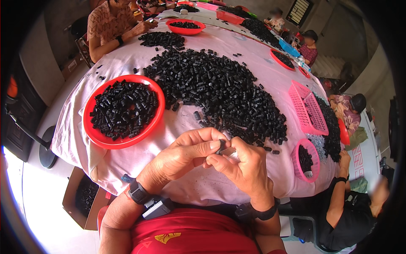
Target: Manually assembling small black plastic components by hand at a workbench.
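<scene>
My left hand pinches a small black cylindrical piece between thumb and fingers, above the near edge of the table. Close against it, my right hand is closed, thumb and forefinger meeting at the same piece. Something pale shows between the right fingers, too small to make out. Just beyond both hands spreads a large heap of similar black pieces. To the left of the heap, a round red tray holds many more of them.
A pink cloth covers the table. On the right are a pink perforated basket and a round pink basket with black pieces. Another red tray stands farther back. A cardboard box sits lower left. Several people work around the table.
</scene>
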### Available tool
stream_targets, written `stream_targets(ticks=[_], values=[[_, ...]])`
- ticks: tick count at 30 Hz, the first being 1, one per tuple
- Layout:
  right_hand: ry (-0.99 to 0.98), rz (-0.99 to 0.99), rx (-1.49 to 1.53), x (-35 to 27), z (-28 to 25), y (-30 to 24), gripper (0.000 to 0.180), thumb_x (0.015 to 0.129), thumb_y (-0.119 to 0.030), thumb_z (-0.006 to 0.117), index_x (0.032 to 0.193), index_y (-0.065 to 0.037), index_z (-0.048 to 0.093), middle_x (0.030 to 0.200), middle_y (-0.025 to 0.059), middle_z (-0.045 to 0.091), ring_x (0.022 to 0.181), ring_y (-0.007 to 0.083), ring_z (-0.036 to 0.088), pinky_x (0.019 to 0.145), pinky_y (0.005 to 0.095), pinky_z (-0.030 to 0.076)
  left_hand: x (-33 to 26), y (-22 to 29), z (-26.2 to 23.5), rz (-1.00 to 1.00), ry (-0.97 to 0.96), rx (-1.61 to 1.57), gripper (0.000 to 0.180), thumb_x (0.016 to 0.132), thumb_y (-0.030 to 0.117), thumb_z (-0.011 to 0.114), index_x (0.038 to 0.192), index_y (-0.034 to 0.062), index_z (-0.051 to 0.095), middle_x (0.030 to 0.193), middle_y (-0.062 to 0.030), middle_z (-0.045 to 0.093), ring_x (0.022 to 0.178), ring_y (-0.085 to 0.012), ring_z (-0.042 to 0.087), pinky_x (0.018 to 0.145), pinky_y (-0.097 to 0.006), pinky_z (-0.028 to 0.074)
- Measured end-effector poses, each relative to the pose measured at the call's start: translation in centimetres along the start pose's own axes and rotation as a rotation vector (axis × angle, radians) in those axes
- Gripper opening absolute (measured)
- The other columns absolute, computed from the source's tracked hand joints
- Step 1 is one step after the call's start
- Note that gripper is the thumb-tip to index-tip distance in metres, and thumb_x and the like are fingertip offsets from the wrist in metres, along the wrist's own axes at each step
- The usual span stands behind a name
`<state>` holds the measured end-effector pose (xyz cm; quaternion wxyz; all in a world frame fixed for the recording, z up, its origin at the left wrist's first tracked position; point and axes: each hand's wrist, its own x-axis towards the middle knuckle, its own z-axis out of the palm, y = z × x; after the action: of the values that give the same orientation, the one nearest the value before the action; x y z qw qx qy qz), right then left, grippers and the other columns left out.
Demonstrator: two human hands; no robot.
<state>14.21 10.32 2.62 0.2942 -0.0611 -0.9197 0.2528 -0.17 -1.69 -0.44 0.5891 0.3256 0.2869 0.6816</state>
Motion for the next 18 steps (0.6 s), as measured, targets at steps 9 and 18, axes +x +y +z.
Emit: stream_targets(ticks=[9, 18], values=[[0.039, -0.026, 0.024, -0.31, -0.23, 0.10, 0.040, 0.083, -0.036, 0.079, 0.076, -0.003, 0.059, 0.063, 0.0106, 0.065, 0.054, 0.0178, 0.065, 0.047, 0.0285, 0.046, -0.09, 0.18, 0.05, 0.045, -0.013, -0.063, 0.027, 0.098, 0.026, 0.061, 0.115, 0.0049, 0.063, 0.097, 0.0015, 0.062, 0.079, -0.0056, 0.053, 0.067, -0.020, 0.041], [0.107, -0.059, 0.045, -0.10, -0.40, -0.10, 0.040, 0.081, -0.035, 0.081, 0.074, -0.004, 0.057, 0.058, 0.0053, 0.059, 0.049, 0.0102, 0.056, 0.044, 0.0257, 0.041, -0.23, 0.20, -0.02, 0.036, -0.029, -0.112, 0.032, 0.096, 0.025, 0.063, 0.117, 0.0012, 0.061, 0.101, -0.0010, 0.064, 0.089, -0.0086, 0.060, 0.079, -0.024, 0.049]])
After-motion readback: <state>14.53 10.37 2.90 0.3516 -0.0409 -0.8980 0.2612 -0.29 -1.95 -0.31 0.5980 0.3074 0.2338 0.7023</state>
